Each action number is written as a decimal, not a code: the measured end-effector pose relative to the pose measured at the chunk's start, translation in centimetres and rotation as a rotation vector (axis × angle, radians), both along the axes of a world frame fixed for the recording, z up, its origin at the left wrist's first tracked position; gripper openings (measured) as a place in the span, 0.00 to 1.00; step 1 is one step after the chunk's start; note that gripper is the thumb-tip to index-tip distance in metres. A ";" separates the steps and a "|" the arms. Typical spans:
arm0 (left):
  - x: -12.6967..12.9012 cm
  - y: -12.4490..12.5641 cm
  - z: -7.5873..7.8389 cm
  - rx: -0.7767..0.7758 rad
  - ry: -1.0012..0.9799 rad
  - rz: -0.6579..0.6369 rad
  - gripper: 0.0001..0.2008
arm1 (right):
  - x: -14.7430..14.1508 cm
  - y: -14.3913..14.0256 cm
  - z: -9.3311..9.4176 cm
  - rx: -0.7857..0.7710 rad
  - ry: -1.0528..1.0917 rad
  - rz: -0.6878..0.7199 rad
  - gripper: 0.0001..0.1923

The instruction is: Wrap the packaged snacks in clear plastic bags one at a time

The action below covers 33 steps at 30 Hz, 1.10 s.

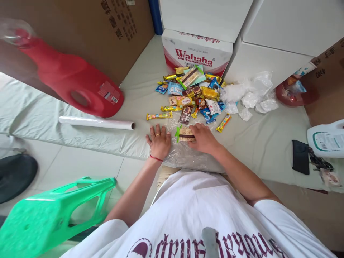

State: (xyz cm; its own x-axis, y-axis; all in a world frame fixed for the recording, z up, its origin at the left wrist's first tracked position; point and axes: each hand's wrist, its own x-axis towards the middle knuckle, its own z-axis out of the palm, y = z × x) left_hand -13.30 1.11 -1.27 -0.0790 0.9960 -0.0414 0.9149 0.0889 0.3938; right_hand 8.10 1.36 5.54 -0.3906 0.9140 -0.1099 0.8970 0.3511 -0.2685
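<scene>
My left hand (pixel 159 143) lies flat with its fingers spread, at the left edge of a sheet of clear plastic wrap (pixel 199 160). Nothing is in it. My right hand (pixel 202 139) grips the right end of a wafer bar (pixel 185 134) in clear wrapping with a green tip, over the plastic sheet. Just beyond my hands is a pile of wrapped snacks (pixel 185 101), with a similar green-ended wafer bar (pixel 191 77) on top. A yellow snack stick (pixel 159 116) lies above my left fingertips, and another yellow-orange stick (pixel 223 123) lies right of the pile.
A Wahaha carton (pixel 197 53) stands behind the pile. Crumpled clear plastic (pixel 249 91) lies right of it. To the left are a white roll (pixel 96 122) and a red jug (pixel 80 82). A green stool (pixel 53 211) stands lower left; a black phone (pixel 300 157) lies far right.
</scene>
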 end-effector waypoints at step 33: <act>-2.9 -4.0 -1.0 0.116 -0.088 0.248 0.30 | -3.2 -1.0 -2.3 0.051 0.018 0.047 0.27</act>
State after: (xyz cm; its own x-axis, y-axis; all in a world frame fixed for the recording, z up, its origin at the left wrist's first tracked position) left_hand -16.17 -2.88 -2.29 -0.3217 0.9453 0.0541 0.8326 0.2553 0.4915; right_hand 4.90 0.32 3.24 -0.4348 0.8988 -0.0561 0.8745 0.4065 -0.2647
